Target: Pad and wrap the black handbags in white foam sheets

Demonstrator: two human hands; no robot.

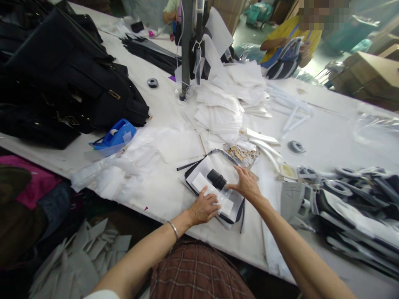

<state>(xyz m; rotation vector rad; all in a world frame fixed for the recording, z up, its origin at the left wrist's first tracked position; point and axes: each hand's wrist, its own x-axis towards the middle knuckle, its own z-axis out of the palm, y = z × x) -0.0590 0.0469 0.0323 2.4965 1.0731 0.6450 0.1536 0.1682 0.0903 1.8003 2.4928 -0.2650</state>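
Observation:
A flat bag [202,169] with black edges lies on the white table in front of me, a sheet of white paper over it. On it rests a white strip [201,182], beside a small black folded piece [217,178] that seems partly wrapped in clear plastic. My left hand [204,206] lies on the white strip, its fingers stretched out. My right hand [247,185] is at the bag's right side, thumb and forefinger spread apart; the thumb tip is close to the black piece, and I cannot tell if it touches. Some of its other fingers are hidden.
Black handbags [84,74] are piled at the left by a blue tape dispenser [114,135]. White sheets [218,110] stack behind a post [186,50]. Brown tags [243,154] lie beyond my right hand; bag parts [352,207] crowd the right. A person in yellow [285,41] holds a bag.

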